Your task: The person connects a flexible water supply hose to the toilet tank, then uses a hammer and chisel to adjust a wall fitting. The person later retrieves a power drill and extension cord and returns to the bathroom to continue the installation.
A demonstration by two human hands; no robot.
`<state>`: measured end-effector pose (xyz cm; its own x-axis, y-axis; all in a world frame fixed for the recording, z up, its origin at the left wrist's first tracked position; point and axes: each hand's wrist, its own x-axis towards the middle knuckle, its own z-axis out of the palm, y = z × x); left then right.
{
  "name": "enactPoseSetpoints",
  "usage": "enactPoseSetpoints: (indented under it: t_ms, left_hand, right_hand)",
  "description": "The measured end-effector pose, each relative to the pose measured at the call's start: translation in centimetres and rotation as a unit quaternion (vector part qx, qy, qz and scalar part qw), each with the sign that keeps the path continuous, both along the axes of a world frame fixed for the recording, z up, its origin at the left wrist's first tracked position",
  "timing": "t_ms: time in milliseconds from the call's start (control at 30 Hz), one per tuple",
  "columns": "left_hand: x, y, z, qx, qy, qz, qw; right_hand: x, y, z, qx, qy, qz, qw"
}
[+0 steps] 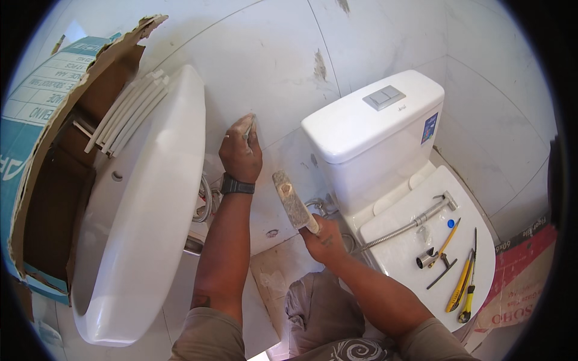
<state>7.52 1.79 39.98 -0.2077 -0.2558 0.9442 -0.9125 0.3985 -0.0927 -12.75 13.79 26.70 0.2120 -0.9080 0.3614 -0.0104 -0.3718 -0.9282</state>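
Note:
My left hand, with a dark watch on its wrist, is raised against the white tiled wall. Its fingers are pinched around something small and greyish that I cannot make out. Lower and to the right, my right hand is wrapped around the pale handle of a hammer. The hammer's worn, dusty head points up toward the wall, apart from my left hand.
A white washbasin stands on the left beside a torn cardboard box and white tubes. At right is a toilet. Its lid bears a sprayer with a metal hose, a yellow utility knife and a screwdriver.

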Motion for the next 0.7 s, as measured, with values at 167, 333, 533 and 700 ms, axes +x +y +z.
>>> enactPoseSetpoints:
  t_ms: [167,333,533,700]
  left_hand:
    - [0.1,-0.1,-0.1,-0.001,-0.006,0.008,1.0]
    - [0.1,0.0,0.0,-0.006,-0.018,0.003,1.0]
    - [-0.4,0.3,0.2,0.011,-0.074,0.06,0.995]
    - [-0.8,0.3,0.3,0.002,-0.09,0.071,0.993]
  right_hand:
    - [-0.1,-0.1,0.0,0.024,-0.003,0.011,1.0]
    - [-0.2,-0.1,0.0,0.047,0.0,0.011,0.999]
    - [0.2,-0.7,0.4,0.022,-0.011,0.003,1.0]
    - [1.0,-2.3,1.6,0.019,-0.011,0.013,1.0]
